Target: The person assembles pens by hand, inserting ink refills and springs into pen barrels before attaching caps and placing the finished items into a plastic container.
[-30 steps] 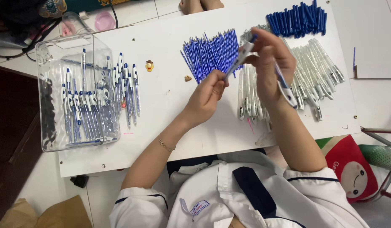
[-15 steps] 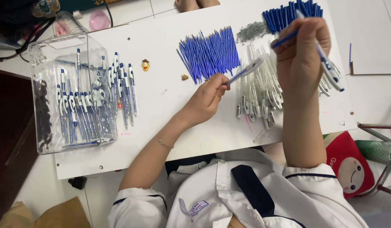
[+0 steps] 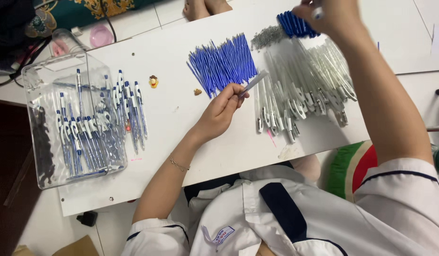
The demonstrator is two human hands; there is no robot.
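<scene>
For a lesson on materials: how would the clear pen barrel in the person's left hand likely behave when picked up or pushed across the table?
The clear pen barrel looks like a thin, hollow plastic tube, so it is probably light and stiff. The left hand holds it by fingertips alone, which suggests little weight. Being round and smooth, it may roll or slip on the white table if pushed.

a white counter [image 3: 181,47] fills the middle of the frame over a pale tiled floor [image 3: 134,23]. dark wooden furniture [image 3: 6,180] stands at the left edge.

A clear plastic box [image 3: 63,156] of finished pens sits at the table's left end; no labels, signs or screens
</scene>
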